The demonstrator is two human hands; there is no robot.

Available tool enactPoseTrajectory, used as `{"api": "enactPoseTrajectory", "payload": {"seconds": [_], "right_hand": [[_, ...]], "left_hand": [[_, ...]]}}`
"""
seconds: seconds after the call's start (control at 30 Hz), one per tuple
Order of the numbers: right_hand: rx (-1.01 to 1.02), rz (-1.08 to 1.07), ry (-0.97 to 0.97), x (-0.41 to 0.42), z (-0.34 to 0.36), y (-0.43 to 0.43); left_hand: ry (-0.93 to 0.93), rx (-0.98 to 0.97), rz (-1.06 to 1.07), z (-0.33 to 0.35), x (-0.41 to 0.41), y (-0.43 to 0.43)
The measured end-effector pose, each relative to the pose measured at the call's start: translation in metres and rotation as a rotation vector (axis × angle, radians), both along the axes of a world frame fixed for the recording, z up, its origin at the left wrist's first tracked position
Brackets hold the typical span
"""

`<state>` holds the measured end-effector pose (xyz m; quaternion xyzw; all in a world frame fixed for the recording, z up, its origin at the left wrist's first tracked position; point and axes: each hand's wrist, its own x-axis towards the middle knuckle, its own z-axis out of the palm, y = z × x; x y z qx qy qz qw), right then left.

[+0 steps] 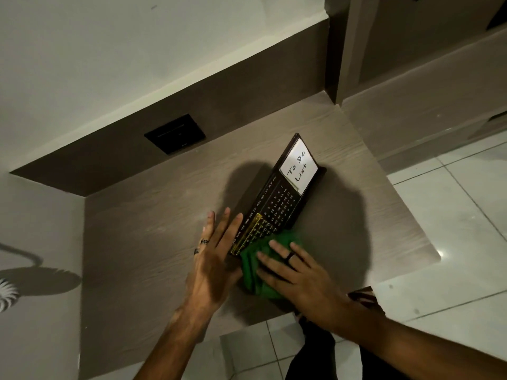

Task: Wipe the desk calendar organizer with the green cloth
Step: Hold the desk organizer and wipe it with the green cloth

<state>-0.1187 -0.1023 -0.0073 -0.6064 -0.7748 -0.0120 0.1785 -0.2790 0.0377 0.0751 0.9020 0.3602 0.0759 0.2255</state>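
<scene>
A black desk calendar organizer [277, 204] stands tilted on the wooden desk [153, 226], with gold month and date markings and a white "To Do List" card [299, 165] at its far end. My left hand [216, 259] lies flat with fingers spread against the organizer's near left edge. The green cloth [260, 270] is bunched over the organizer's near end. My right hand [290, 272] presses down on the cloth with fingers spread.
A black wall socket plate [175, 134] sits in the dark back panel behind the desk. The desk ends at the right and front over pale floor tiles [452, 242]. A dark cabinet side [345, 50] rises at the back right corner.
</scene>
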Motion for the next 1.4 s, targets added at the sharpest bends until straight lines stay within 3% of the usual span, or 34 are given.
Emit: {"api": "enactPoseTrajectory", "payload": {"seconds": [0.07, 0.2, 0.3, 0.37, 0.47, 0.57, 0.77, 0.87, 1.07, 1.13, 1.27, 1.33, 1.4], "right_hand": [[0.028, -0.009, -0.007, 0.025, 0.008, 0.008], [-0.006, -0.555, 0.164, 0.115, 0.033, 0.047], [-0.049, -0.735, 0.162, 0.129, 0.033, 0.055], [-0.067, -0.658, 0.128, 0.093, 0.025, 0.043], [-0.121, -0.278, 0.096, 0.014, 0.006, 0.007], [-0.144, -0.081, 0.060, 0.012, 0.010, 0.000], [-0.167, -0.554, 0.076, 0.127, 0.045, 0.050], [-0.197, -0.706, 0.112, 0.121, 0.053, 0.059], [-0.323, -0.259, 0.120, 0.028, 0.050, 0.019], [-0.253, -0.372, 0.132, 0.052, 0.053, 0.029], [-0.068, -0.790, 0.387, 0.103, 0.070, 0.052], [-0.042, -0.708, 0.354, 0.092, 0.068, 0.050], [-0.072, -0.492, 0.240, 0.061, 0.058, 0.035]], "left_hand": [[0.001, 0.017, 0.008, 0.000, 0.001, 0.000], [0.005, 0.044, 0.025, 0.004, 0.005, -0.004], [0.011, 0.038, 0.029, 0.008, 0.007, -0.005], [0.004, 0.029, 0.028, 0.009, 0.009, -0.005], [0.003, 0.015, 0.020, 0.009, 0.010, -0.004], [0.030, 0.020, 0.017, 0.009, 0.008, -0.004], [0.025, 0.035, 0.012, 0.008, 0.006, -0.005], [0.024, 0.036, 0.015, 0.006, 0.005, -0.004], [-0.003, 0.036, -0.002, 0.003, 0.004, -0.001], [0.008, 0.030, 0.009, 0.003, 0.002, -0.002], [0.014, 0.002, 0.039, 0.002, 0.002, -0.003], [0.015, -0.004, 0.043, 0.000, 0.001, -0.002], [0.003, -0.005, 0.044, -0.002, 0.000, 0.000]]}}
